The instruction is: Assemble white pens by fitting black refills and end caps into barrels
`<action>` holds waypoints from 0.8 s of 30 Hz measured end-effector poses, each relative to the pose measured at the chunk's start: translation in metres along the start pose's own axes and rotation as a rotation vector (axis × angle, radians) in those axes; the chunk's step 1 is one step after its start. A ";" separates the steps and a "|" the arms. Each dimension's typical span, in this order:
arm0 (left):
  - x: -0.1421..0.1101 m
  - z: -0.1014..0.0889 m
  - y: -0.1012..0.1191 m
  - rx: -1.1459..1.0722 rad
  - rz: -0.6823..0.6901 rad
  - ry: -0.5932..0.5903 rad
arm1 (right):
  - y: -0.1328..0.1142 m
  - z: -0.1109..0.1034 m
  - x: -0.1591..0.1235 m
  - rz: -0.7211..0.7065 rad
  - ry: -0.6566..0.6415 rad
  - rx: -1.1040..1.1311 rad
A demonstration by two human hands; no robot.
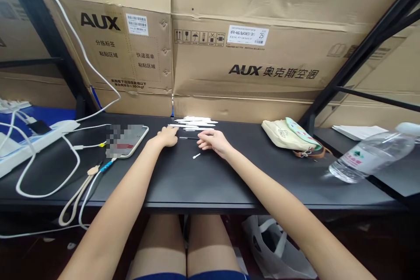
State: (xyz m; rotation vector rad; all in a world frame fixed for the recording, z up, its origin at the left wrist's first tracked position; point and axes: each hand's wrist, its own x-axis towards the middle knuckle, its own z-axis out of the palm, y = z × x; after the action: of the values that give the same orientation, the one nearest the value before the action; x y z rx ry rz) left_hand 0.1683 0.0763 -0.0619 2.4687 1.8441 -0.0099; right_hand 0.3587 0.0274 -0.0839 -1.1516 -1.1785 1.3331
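Observation:
Several white pens [197,121] lie in a loose pile at the back of the black desk [210,183]. My left hand [166,136] rests at the left end of the pile, fingers apart, its fingertips by the end of one pen. Between the thumb and fingers of my right hand [213,142] is one end of a thin, clear pen refill [188,138], which points left toward my other hand. A small white pen part [196,156] lies on the desk just below my right hand.
At left are a phone [131,142] with cables, a strap [77,194] and a power strip [36,144]. A cream pouch [287,135] and a tilted water bottle [370,155] are at right. Cardboard boxes [246,83] wall the back. A bag [278,245] sits under the desk.

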 end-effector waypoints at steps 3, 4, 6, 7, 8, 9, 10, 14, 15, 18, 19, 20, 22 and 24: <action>-0.001 -0.005 -0.003 -0.013 0.017 0.015 | 0.000 0.000 0.001 -0.045 0.017 -0.060; -0.002 -0.006 -0.004 -0.019 0.020 0.026 | 0.000 -0.001 0.001 -0.064 0.029 -0.084; -0.002 -0.007 -0.007 -0.031 0.019 0.051 | 0.001 -0.001 0.002 -0.092 0.049 -0.129; -0.003 -0.008 -0.008 -0.039 0.017 0.065 | 0.002 -0.002 0.002 -0.099 0.055 -0.145; -0.003 -0.008 -0.010 -0.047 0.014 0.079 | 0.002 -0.002 0.002 -0.103 0.058 -0.152; -0.003 -0.008 -0.010 -0.056 0.011 0.092 | 0.003 -0.002 0.003 -0.105 0.059 -0.152; -0.004 -0.008 -0.011 -0.065 0.011 0.102 | 0.003 -0.002 0.003 -0.103 0.060 -0.148; -0.007 -0.012 -0.007 -0.104 0.043 0.134 | 0.004 -0.003 0.004 -0.128 0.078 -0.139; -0.008 -0.014 -0.004 -0.115 0.060 0.149 | 0.004 -0.003 0.005 -0.137 0.080 -0.139; -0.013 -0.018 0.010 -0.181 0.167 0.190 | 0.003 -0.005 0.006 -0.140 0.080 -0.137; -0.014 -0.018 0.015 -0.226 0.240 0.176 | 0.003 -0.006 0.006 -0.140 0.081 -0.137; -0.015 -0.018 0.020 -0.297 0.342 0.129 | 0.003 -0.007 0.007 -0.143 0.081 -0.140; -0.017 -0.015 0.028 -0.377 0.476 0.010 | 0.003 -0.010 0.008 -0.157 0.078 -0.150; -0.017 -0.012 0.033 -0.380 0.493 -0.046 | 0.003 -0.013 0.009 -0.169 0.070 -0.162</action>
State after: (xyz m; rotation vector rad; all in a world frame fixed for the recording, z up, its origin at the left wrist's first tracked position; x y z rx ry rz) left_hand 0.1945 0.0513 -0.0483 2.5298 1.0529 0.2741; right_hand 0.3706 0.0374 -0.0880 -1.1750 -1.3209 1.0779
